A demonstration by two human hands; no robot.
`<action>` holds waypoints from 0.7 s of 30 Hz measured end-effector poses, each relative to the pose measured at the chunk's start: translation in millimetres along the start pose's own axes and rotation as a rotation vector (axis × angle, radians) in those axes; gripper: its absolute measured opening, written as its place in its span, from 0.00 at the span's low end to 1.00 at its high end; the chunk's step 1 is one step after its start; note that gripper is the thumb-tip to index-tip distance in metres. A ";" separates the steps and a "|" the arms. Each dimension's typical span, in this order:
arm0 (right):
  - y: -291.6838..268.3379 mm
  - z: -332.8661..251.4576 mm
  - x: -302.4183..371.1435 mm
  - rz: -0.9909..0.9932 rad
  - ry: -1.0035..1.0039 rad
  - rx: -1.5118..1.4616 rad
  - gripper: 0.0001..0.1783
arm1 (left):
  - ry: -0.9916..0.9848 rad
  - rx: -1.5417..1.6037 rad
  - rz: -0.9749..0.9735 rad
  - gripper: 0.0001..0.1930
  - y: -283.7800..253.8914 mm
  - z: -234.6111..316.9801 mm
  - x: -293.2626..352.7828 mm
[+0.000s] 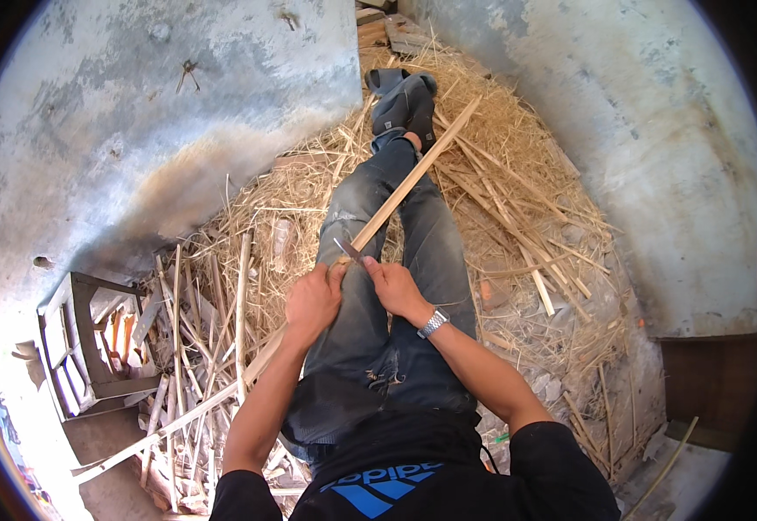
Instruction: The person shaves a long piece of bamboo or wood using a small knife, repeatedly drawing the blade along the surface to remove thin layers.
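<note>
Across my outstretched legs lies a long, pale split strip (418,174), bamboo or wood; it slants from beyond my shins down to the lower left, passing under my left forearm. My left hand (313,300) is closed around its middle, above my left thigh. Beside it, my right hand (396,288), with a metal watch on the wrist, grips a knife (349,250). The short blade points up and left, against or just over the strip close to my left thumb. Its handle is mostly hidden in my fist.
Thin shavings (500,95) cover the ground around my feet. Several split strips (517,221) lie right of my legs, more on the left beside a dark slatted frame (92,347). Weathered grey walls (178,104) rise left and right (639,156).
</note>
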State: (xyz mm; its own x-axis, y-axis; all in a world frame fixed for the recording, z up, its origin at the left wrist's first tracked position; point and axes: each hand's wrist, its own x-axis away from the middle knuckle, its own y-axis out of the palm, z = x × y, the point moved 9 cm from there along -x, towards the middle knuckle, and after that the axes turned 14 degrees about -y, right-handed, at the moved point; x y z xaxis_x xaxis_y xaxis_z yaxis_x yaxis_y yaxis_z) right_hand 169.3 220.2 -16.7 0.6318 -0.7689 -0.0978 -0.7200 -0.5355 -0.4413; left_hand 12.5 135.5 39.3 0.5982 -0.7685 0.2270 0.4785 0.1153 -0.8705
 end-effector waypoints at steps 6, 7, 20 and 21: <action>-32.3 12.5 -2.1 0.022 0.045 -0.008 0.39 | -0.024 0.275 -0.372 0.29 8.9 -40.8 -9.8; -44.7 19.5 -7.5 0.100 0.028 0.036 0.40 | -0.049 0.287 -0.411 0.29 7.9 -50.2 -5.9; -143.0 66.0 -56.0 0.374 0.027 0.292 0.40 | -0.303 0.338 -0.573 0.24 -56.4 -234.3 71.6; -139.6 62.8 -53.5 0.364 0.032 0.292 0.39 | -0.268 0.310 -0.550 0.24 -58.8 -228.9 71.1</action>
State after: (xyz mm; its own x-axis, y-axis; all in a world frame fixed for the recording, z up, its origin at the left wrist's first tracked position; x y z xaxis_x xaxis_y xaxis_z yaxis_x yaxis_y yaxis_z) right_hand 254.1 358.1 -5.9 0.3406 -0.9015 -0.2670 -0.7793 -0.1118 -0.6166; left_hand -120.2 -70.0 6.7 0.3349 -0.5897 0.7349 0.8962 -0.0415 -0.4417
